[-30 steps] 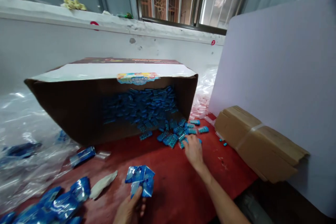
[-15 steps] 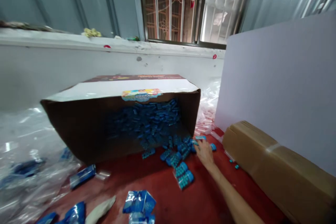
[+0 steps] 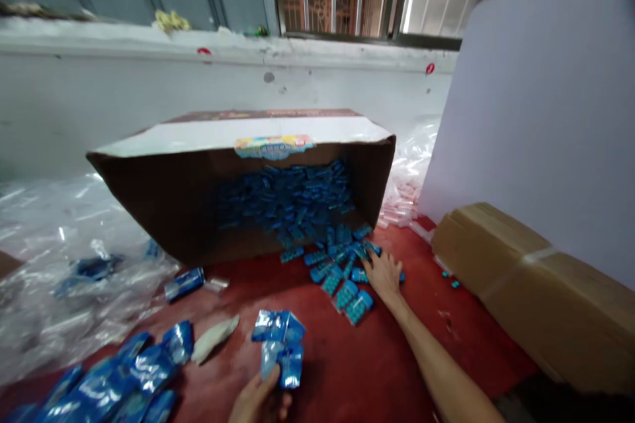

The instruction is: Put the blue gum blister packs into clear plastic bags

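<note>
My left hand (image 3: 260,402) sits at the bottom edge, fingers closed on a few shiny blue sachets (image 3: 278,346) held up over the red table (image 3: 347,370). My right hand (image 3: 383,274) reaches forward with fingers spread, resting on the loose blue blister packs (image 3: 342,277) that spill out of the tipped cardboard box (image 3: 163,205). Many more blue packs (image 3: 288,195) lie piled inside the box. Two packs (image 3: 353,301) lie just left of my right wrist.
A pile of blue sachets (image 3: 114,377) lies at the lower left beside clear plastic sheeting (image 3: 59,291). One white sachet (image 3: 214,340) lies near my left hand. Flattened taped cartons (image 3: 536,291) sit at the right against a white board (image 3: 546,112). A wall ledge runs behind.
My right hand has drawn back slightly toward me over the spilled packs. My left hand with the sachets has come back into view at the bottom edge. The camera tilted down.
</note>
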`<state>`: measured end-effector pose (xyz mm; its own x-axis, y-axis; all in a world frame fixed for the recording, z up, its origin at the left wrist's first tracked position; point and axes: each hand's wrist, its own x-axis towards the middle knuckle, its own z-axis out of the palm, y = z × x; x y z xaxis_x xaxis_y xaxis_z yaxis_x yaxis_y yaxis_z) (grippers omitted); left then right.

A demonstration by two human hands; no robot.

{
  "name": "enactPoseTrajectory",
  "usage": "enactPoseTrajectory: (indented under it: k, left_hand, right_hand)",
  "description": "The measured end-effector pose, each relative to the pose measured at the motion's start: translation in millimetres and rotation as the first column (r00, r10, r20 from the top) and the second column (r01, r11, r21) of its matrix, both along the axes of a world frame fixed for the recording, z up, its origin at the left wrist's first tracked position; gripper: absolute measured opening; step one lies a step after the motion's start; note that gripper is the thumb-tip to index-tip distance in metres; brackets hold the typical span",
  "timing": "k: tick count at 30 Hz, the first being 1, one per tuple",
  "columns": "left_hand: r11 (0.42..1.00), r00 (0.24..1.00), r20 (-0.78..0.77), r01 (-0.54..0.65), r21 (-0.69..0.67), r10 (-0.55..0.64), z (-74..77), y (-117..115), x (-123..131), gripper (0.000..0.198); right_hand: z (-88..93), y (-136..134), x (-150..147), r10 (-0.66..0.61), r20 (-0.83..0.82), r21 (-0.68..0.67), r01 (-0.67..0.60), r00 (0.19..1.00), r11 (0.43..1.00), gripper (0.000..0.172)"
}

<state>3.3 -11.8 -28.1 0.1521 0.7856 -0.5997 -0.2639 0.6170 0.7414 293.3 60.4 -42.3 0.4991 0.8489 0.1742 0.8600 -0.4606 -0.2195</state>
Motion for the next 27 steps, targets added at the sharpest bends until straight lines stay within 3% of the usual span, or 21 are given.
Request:
enactPoseTrajectory:
  k: [5, 7, 11, 14, 18, 21, 25, 27]
  left_hand:
    - [1.0, 0.997, 0.083, -0.007, -0.015, 0.008, 0.5, -12.9, -1.0, 0.026]
    - [1.0, 0.993, 0.115, -0.009, -0.013, 0.011, 3.2, -13.3, -2.7, 0.024]
    - [1.0, 0.981, 0.192, 0.016, -0.016, -0.013, 6.5, -16.0, -8.8, 0.021]
    - [0.998, 0.972, 0.237, 0.018, -0.059, -0.003, 7.9, -18.5, -13.9, 0.02]
    - [0.989, 0.967, 0.245, -0.036, -0.14, 0.07, 10.5, -20.8, -19.0, 0.017]
    - [0.981, 0.962, 0.248, -0.074, -0.178, 0.118, 11.7, -22.9, -20.7, 0.017]
    - [0.981, 0.961, 0.24, -0.097, -0.17, 0.137, 10.7, -25.8, -19.6, 0.021]
    - [0.981, 0.964, 0.22, -0.12, -0.151, 0.151, 10.0, -26.9, -18.1, 0.023]
  right_hand:
    - [13.6, -26.5, -22.8, 0.153, -0.011, -0.036, -0.154, 0.988, 0.987, 0.035]
    - [19.6, -43.4, -29.1, 0.297, -0.042, -0.029, -0.298, 0.954, 0.954, 0.032]
    - [20.7, -76.3, -36.8, 0.65, -0.163, -0.093, -0.667, 0.742, 0.739, 0.037]
    - [19.3, -87.9, -35.6, 0.699, -0.273, -0.159, -0.748, 0.661, 0.644, 0.042]
    - [23.5, -93.6, -35.9, 0.682, -0.465, -0.133, -0.806, 0.565, 0.577, 0.05]
    - [23.8, -102.4, -49.8, 0.665, -0.498, -0.084, -0.794, 0.557, 0.602, 0.043]
    - [21.7, -111.8, -77.1, 0.6, -0.538, 0.029, -0.698, 0.592, 0.715, 0.03]
    - [25.2, -111.5, -86.9, 0.517, -0.667, 0.097, -0.626, 0.536, 0.774, 0.023]
